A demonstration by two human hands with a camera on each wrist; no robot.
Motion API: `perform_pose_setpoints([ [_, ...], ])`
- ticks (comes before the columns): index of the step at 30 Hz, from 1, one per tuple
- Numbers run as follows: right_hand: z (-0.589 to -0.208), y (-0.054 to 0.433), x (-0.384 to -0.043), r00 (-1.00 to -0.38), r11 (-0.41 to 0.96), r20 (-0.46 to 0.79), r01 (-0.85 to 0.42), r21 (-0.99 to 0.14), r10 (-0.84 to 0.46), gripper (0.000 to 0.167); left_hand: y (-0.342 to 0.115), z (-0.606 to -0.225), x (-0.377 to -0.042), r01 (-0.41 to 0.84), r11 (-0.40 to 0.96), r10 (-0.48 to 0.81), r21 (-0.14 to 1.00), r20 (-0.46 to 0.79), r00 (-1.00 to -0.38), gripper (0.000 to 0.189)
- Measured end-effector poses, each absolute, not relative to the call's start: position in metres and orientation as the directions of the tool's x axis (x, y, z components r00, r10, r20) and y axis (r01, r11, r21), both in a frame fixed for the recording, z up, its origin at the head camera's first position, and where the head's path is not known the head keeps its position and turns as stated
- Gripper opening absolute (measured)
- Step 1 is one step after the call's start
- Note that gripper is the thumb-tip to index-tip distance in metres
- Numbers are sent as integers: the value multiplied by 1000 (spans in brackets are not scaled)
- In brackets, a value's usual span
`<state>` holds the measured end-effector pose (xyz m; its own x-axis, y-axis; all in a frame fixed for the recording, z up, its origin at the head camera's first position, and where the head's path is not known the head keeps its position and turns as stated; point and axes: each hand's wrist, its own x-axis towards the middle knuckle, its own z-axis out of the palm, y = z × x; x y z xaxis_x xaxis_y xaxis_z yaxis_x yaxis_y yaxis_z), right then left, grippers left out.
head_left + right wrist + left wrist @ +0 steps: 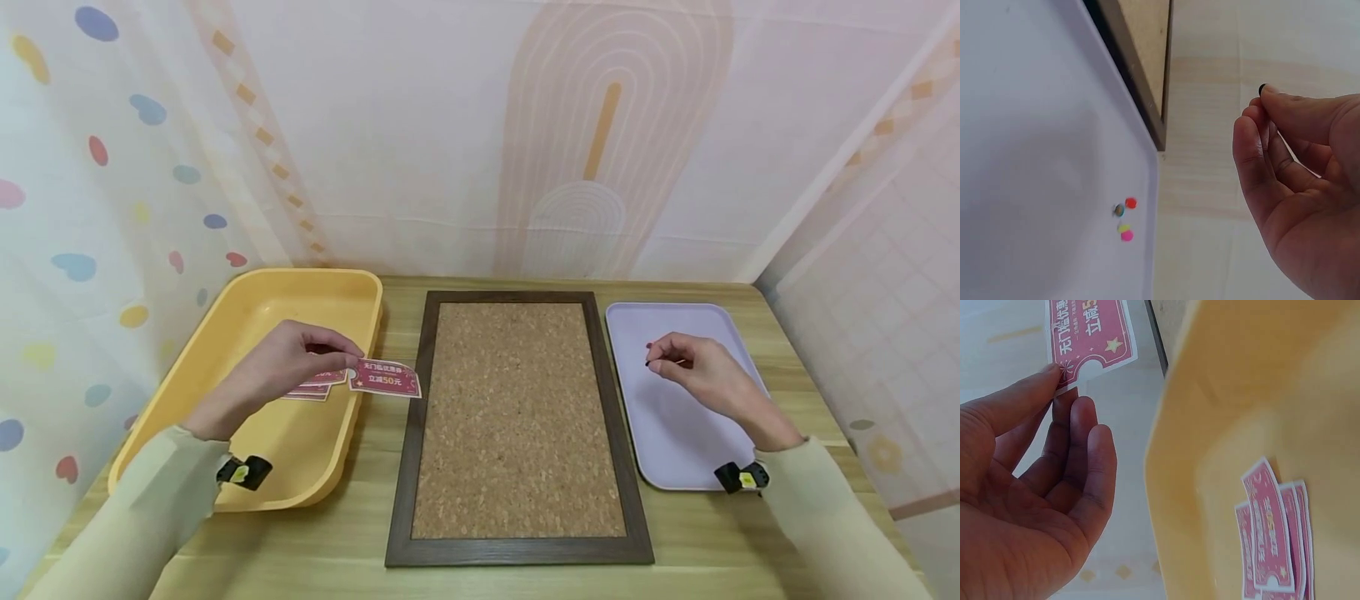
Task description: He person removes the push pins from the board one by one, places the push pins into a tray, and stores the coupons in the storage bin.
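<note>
My left hand pinches a pink coupon ticket by its left end, holding it above the right rim of the yellow tray; the wrist view shows the ticket between thumb and fingers. More pink tickets lie stacked in the yellow tray. My right hand hovers over the lilac tray and pinches a small black pushpin at its fingertips. A cork board in a dark wooden frame lies between the two trays.
Several coloured pushpins lie in the lilac tray near its edge. The wooden table is enclosed by patterned fabric walls at the back and both sides.
</note>
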<state>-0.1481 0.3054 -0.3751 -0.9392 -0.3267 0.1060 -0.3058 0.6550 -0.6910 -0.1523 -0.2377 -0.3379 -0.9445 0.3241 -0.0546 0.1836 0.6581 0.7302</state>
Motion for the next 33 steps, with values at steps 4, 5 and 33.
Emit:
perform_pose_setpoints([
  [4, -378, 310, -152, -931, 642, 114, -325, -694, -347, 3, -248, -340, -154, 185, 674, 313, 715, -50, -949, 13],
  [5, -379, 311, -153, -930, 645, 114, -326, -691, -348, 3, -250, -341, -155, 182, 676, 309, 714, -50, -950, 13],
  [33, -403, 335, -177, -930, 705, 26, -295, -644, -365, 7, -330, -368, -178, 54, 686, 222, 726, -139, -965, 31],
])
